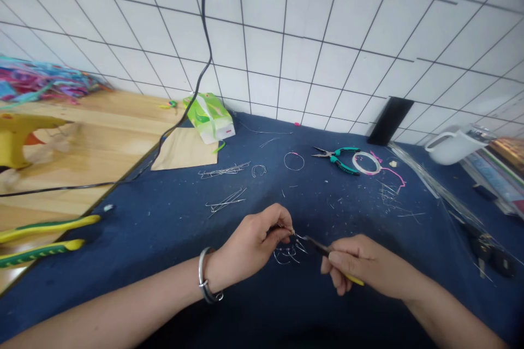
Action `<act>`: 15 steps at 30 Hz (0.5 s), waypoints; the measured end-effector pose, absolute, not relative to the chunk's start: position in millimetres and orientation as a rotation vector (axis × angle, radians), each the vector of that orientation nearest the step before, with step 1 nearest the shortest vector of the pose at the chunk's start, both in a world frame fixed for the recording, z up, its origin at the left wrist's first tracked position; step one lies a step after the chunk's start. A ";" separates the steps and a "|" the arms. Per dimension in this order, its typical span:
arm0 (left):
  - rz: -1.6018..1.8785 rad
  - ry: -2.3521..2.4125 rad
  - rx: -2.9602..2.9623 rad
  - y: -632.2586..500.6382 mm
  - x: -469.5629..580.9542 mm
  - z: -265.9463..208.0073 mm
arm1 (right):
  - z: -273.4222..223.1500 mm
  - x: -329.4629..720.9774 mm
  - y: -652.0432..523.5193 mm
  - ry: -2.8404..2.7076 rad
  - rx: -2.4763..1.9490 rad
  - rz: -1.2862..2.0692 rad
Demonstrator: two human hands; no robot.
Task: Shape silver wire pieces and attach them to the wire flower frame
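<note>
My left hand point(254, 242), a bracelet at its wrist, is closed in a pinch on a thin wire piece point(290, 253) with several bent, hook-like ends hanging below the fingers. From the right, my right hand point(362, 262) grips a pair of pliers point(317, 245) with a yellow handle. The dark tip of the pliers is at the wire ends just beside my left fingertips; whether it is clamped on one I cannot tell. Beyond the hands lie a wire ring with a pink bit point(294, 161), a small curled wire point(258, 170) and bundles of bent wires point(225, 200).
Teal-handled needle-nose pliers point(338, 159) and a white ring spool point(366, 163) lie at the back right of the blue mat. A white mug point(448, 147) stands farther right. At left are a yellow glue gun point(18, 139), yellow-green handles point(45, 228) and a black cable point(203, 71).
</note>
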State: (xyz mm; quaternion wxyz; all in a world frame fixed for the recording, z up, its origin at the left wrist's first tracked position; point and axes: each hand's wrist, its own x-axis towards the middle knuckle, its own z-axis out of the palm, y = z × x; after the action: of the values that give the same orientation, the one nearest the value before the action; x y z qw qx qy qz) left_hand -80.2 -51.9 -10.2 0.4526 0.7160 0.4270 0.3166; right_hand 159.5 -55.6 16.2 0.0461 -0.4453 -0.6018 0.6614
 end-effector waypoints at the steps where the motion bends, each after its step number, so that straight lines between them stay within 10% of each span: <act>1: 0.765 1.042 1.775 -51.9 -80.3 -9.6 | 17.7 161.3 -53.8 -1.844 -1.359 1.996; 15: 0.656 0.957 1.783 -53.2 -79.0 -7.6 | 7.2 154.3 -53.5 -1.897 -1.388 2.050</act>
State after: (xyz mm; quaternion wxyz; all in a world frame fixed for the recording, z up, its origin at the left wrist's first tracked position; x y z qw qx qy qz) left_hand -79.0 -53.2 -7.6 0.4857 0.7328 0.3931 0.2695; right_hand 154.3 -53.5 7.2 0.0113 -0.4450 -0.6083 0.6572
